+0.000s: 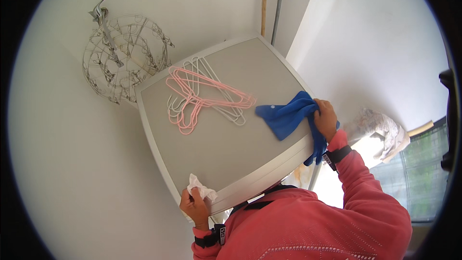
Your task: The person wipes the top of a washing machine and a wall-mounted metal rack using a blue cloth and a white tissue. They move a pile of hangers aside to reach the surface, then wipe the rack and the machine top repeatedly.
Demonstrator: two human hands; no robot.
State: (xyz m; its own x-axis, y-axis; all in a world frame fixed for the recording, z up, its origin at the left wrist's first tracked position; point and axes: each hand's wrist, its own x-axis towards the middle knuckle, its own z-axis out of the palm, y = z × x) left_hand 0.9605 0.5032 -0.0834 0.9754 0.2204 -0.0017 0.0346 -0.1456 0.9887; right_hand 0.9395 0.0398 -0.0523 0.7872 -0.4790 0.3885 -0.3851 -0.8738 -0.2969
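My left hand (195,206) pinches a crumpled white tissue (202,190) at the near left corner of a grey appliance top (209,151) with a white rim. At the right edge, my right hand (325,118) grips blue gloves (288,115). Their wide cuffs lie spread on the top, while finger-like ends hang over the rim. Several pink hangers (216,102) and white hangers (234,116) lie in an overlapping heap left of the gloves, apart from both hands.
Beyond the far left edge, a round wire drying rack with clips (126,57) is by the wall. A wooden pole (264,3) and a grey pole (278,7) stand behind the top. At right are a plastic-wrapped bundle (386,133) and a window (415,173).
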